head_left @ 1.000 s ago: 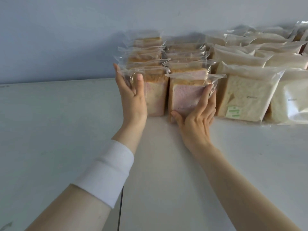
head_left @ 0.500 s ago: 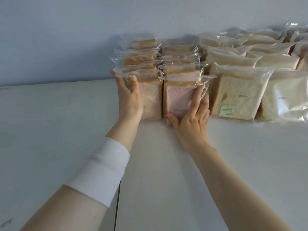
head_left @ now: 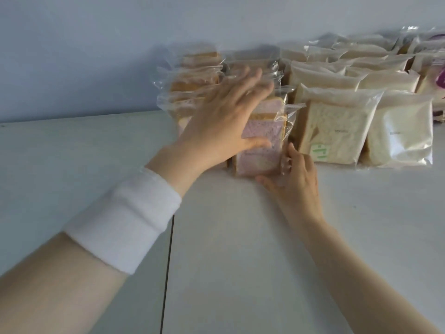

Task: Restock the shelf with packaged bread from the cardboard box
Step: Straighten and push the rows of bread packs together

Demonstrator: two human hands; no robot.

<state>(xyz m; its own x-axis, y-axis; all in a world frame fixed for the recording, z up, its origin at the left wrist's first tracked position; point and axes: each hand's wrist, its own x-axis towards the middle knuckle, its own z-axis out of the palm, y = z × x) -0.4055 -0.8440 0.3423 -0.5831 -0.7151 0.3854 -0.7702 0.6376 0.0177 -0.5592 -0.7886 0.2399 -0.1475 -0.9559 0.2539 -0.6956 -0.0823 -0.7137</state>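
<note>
A clear-wrapped pack of pink bread (head_left: 260,150) stands upright at the front of a row on the white shelf (head_left: 240,249). My left hand (head_left: 221,121) reaches across it with fingers spread and blurred, thumb lying on the pack's front; it covers the front pack of the left pink row (head_left: 192,78). My right hand (head_left: 296,179) cups the pack's lower right corner, thumb under the bottom edge, fingers on the side film. The cardboard box is out of view.
Rows of white bread packs (head_left: 337,131) stand close to the right, reaching back to the wall (head_left: 96,56). A purple-marked pack (head_left: 441,78) shows at the far right edge. A dark seam (head_left: 168,261) splits the shelf surface.
My left hand left the left pack's side and swept right over the pack tops. My right hand slid from the pink pack's front down to its lower right corner.
</note>
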